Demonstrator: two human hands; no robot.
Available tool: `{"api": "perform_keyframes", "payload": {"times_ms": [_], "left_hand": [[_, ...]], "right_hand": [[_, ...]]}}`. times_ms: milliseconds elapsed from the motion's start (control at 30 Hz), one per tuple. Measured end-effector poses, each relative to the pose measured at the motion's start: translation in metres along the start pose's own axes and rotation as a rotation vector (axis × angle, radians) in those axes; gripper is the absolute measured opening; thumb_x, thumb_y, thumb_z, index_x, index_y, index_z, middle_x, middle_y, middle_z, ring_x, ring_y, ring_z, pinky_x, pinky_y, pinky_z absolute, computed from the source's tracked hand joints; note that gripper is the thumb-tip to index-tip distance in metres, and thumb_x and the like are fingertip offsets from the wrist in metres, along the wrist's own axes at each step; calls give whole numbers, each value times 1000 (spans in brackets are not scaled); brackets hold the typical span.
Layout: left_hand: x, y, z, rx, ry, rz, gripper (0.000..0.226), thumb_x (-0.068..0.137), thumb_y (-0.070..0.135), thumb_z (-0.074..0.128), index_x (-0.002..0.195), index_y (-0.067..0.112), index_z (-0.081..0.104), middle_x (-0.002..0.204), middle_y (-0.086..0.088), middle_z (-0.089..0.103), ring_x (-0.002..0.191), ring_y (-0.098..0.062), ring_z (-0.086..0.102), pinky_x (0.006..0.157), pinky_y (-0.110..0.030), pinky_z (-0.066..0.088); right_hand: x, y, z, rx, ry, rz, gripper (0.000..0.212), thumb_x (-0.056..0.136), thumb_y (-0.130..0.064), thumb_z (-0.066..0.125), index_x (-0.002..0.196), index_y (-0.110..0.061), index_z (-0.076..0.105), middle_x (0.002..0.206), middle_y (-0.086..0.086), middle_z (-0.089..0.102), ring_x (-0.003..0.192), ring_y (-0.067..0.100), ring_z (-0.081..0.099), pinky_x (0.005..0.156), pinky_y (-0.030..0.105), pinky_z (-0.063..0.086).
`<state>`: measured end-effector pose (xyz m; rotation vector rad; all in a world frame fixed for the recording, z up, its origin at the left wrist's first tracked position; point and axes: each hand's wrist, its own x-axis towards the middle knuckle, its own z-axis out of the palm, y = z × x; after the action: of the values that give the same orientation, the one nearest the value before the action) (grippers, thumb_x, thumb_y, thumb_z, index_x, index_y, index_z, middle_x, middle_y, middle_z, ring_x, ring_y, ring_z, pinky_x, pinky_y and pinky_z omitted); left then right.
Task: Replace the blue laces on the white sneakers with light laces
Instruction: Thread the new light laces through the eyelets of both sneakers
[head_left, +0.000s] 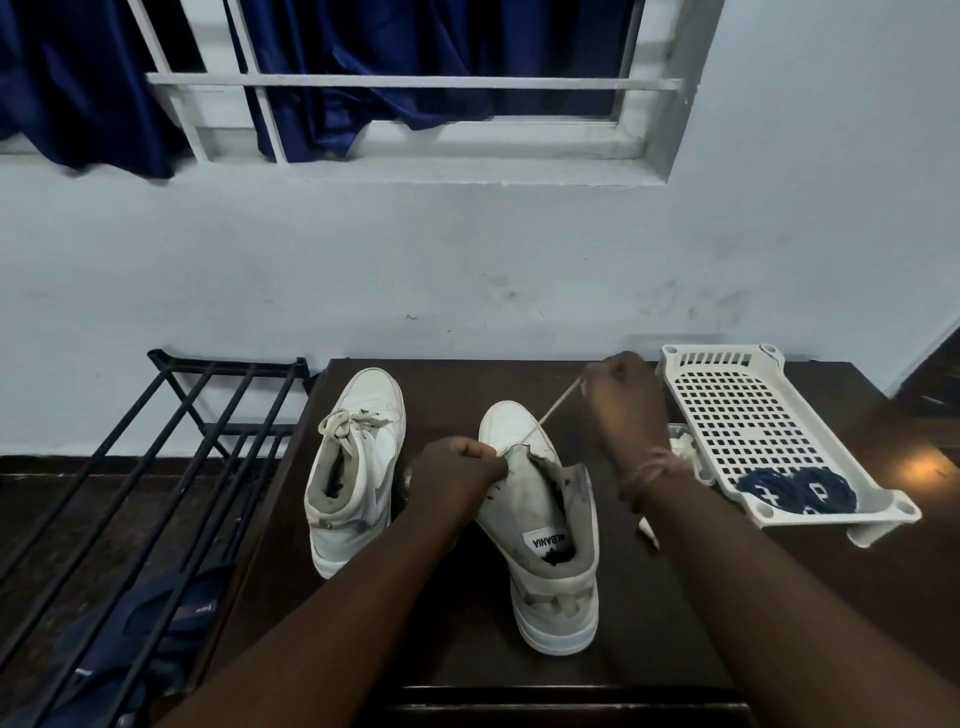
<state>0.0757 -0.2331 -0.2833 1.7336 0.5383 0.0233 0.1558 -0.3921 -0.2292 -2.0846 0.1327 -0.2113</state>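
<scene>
Two white sneakers stand on a dark wooden table (649, 613), toes toward the wall. The left sneaker (358, 467) carries a light lace tied in a bow. The right sneaker (545, 525) is in front of me. A light lace (558, 404) runs taut from its front eyelets up to my right hand (626, 400), which grips the lace in a fist above and right of the toe. My left hand (457, 473) pinches the other part of the lace at the shoe's tongue. Two coiled blue laces (797, 489) lie in a white perforated tray (737, 410) to the right.
A black metal shoe rack (171, 441) stands left of the table, with dark blue cloth on its lower level. A wall with a barred window and blue curtains is behind. Some white material lies between the tray and my right wrist.
</scene>
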Motion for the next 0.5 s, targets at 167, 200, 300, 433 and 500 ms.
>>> {"api": "perform_keyframes", "payload": {"times_ms": [167, 200, 300, 433, 500], "left_hand": [[-1, 0, 1, -10, 1, 3, 26, 55, 26, 70, 75, 11, 77, 71, -7, 76, 63, -15, 67, 70, -35, 58], [-1, 1, 2, -10, 3, 0, 25, 55, 25, 71, 75, 11, 77, 71, -7, 76, 62, -15, 66, 67, -34, 57], [0, -1, 1, 10, 15, -5, 11, 65, 17, 75, 75, 12, 77, 70, -6, 75, 60, -14, 66, 61, -27, 53], [1, -1, 1, 36, 10, 2, 21, 58, 26, 72, 76, 15, 77, 69, -1, 76, 62, -12, 69, 66, -29, 56], [2, 0, 1, 58, 8, 6, 26, 55, 30, 71, 76, 16, 77, 69, 1, 76, 63, -11, 70, 69, -30, 57]], "right_hand": [[-5, 4, 1, 66, -109, 56, 14, 85, -20, 58, 91, -8, 63, 82, 0, 63, 76, 18, 60, 61, 24, 41], [-12, 9, 8, -72, -219, -14, 11, 84, -23, 62, 89, -13, 63, 84, -3, 64, 79, 15, 61, 64, 23, 42], [-23, 20, 28, -528, -449, -303, 13, 81, -32, 67, 89, -23, 68, 97, -5, 67, 93, 18, 63, 80, 28, 49], [-27, 16, 34, -832, -333, -532, 17, 84, -26, 61, 95, -23, 74, 99, 0, 71, 94, 26, 66, 83, 35, 53], [-26, 18, 36, -823, -320, -558, 18, 85, -24, 59, 93, -17, 73, 96, 5, 70, 91, 29, 66, 81, 36, 54]]}}
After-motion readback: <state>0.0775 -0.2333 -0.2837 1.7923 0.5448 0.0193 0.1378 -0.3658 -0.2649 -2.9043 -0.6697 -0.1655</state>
